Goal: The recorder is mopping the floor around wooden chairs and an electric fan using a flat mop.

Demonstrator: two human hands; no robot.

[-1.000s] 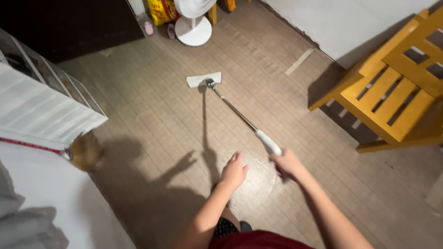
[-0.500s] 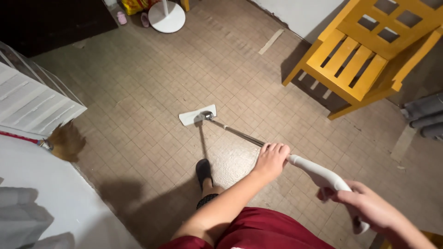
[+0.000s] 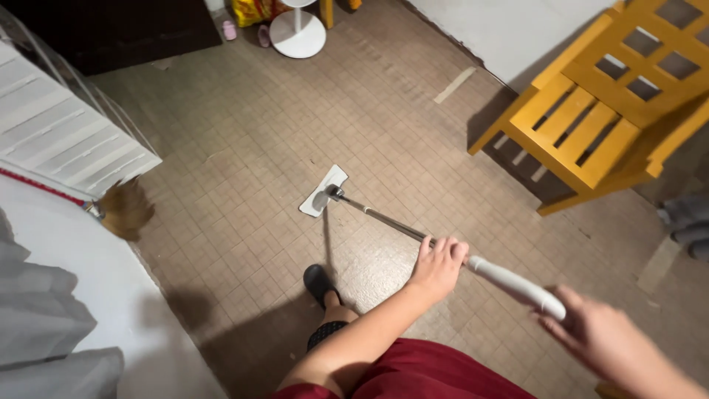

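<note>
A flat mop lies on the tiled floor, its white head (image 3: 323,191) turned at an angle ahead of my foot. A metal shaft (image 3: 380,220) runs back from it to a white grip (image 3: 513,284). My left hand (image 3: 437,266) is closed over the shaft where metal meets white. Blurred at the lower right, my right hand (image 3: 602,346) holds the grip's rear end. My foot in a black slipper (image 3: 319,282) stands just behind the mop head.
A yellow wooden chair (image 3: 591,125) stands at the right by the white wall. The round white base of a fan (image 3: 297,33) is at the top. A white slatted rack (image 3: 66,133), a brown broom head (image 3: 125,210) and a white surface (image 3: 88,295) fill the left.
The mop head has swung from lying crosswise to an angled position, slightly nearer my foot. My right hand has slid lower on the grip's end. My left hand keeps its hold.
</note>
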